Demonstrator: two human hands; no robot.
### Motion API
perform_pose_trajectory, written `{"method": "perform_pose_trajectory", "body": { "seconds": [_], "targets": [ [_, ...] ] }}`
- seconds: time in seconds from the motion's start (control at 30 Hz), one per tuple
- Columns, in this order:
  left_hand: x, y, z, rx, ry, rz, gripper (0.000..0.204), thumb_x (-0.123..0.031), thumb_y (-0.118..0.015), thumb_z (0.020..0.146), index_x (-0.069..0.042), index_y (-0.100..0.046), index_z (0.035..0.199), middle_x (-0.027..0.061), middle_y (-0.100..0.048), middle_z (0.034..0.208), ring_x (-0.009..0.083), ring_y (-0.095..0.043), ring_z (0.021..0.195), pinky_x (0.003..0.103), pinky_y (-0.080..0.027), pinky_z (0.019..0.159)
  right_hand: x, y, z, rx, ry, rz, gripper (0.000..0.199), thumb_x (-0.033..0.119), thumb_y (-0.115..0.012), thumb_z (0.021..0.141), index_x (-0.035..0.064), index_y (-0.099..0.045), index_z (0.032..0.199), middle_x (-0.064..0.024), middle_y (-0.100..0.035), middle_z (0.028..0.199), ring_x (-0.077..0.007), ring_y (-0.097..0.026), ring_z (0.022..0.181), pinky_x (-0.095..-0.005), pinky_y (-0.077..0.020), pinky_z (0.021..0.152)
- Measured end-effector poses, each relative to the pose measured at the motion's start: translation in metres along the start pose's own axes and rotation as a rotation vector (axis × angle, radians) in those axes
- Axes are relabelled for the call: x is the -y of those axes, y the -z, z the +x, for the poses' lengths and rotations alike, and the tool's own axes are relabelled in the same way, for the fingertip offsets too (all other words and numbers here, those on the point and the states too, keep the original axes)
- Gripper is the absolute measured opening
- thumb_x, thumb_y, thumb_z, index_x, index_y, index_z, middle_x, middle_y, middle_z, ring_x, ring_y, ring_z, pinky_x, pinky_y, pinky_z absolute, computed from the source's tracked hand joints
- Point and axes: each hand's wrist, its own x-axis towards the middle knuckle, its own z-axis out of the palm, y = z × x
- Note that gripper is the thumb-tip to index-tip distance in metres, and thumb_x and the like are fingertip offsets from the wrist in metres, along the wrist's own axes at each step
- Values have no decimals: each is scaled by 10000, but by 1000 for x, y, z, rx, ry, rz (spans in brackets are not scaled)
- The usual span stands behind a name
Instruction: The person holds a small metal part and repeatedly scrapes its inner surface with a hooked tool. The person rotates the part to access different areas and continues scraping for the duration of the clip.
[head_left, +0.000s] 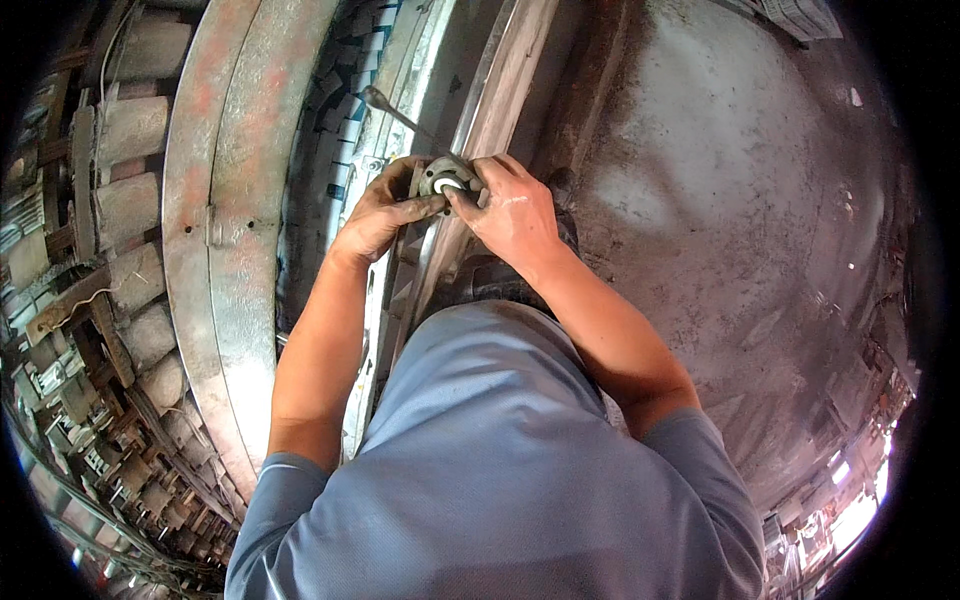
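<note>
A small round dark-metal part [437, 172] with a hole in its flange and a white ring [449, 185] in its middle is held between both hands. My left hand [380, 215] grips its left side, thumb pressed along the lower edge. My right hand [515, 208] closes on the right side, with thumb and fingertip at the white ring. Just beyond the part, a thin metal rod with a thicker rounded end [375, 97] slants up to the left; whether it joins the part cannot be made out.
Long metal rails [490, 95] run away from me beneath the hands. A broad, worn metal band [225, 230] curves along the left, with rows of blocky parts and cables [130, 330] beyond it. To the right spreads a large, stained grey surface [720, 220].
</note>
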Motion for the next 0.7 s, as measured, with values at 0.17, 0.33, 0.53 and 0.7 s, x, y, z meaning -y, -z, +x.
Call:
{"method": "perform_pose_trajectory", "body": {
  "seconds": [0.17,0.33,0.53,0.7],
  "targets": [
    [4,3,1,-37,-4,85,606,-13,-776,805,-6,-505,1347,79,-613,1201,181,-622,1079,302,-516,945,5,8,0,15,-83,76,274,185,-797,792,-22,-664,910,-195,-647,849,-372,-652,787,-413,-527,697],
    [-1,0,-2,-28,-3,60,660,-4,-798,777,-9,-499,1365,82,-615,1196,192,-614,1081,307,-507,947,-1,18,8,63,-107,58,289,183,-795,805,-51,-646,885,-220,-640,775,-380,-648,736,-409,-515,684],
    [2,1,-4,-41,-74,26,823,25,-787,752,-59,-405,1476,132,-581,1232,226,-586,1133,330,-476,994,7,19,3,101,-212,164,270,168,-800,787,-33,-663,903,-210,-658,837,-354,-660,758,-390,-526,705],
    [3,1,-12,-46,-89,-29,839,-14,-810,746,-65,-406,1479,125,-565,1262,218,-578,1146,327,-478,991,1,5,-2,-13,-81,128,285,198,-797,771,-8,-671,924,-194,-665,910,-380,-659,817,-419,-533,724]
  ]
}}
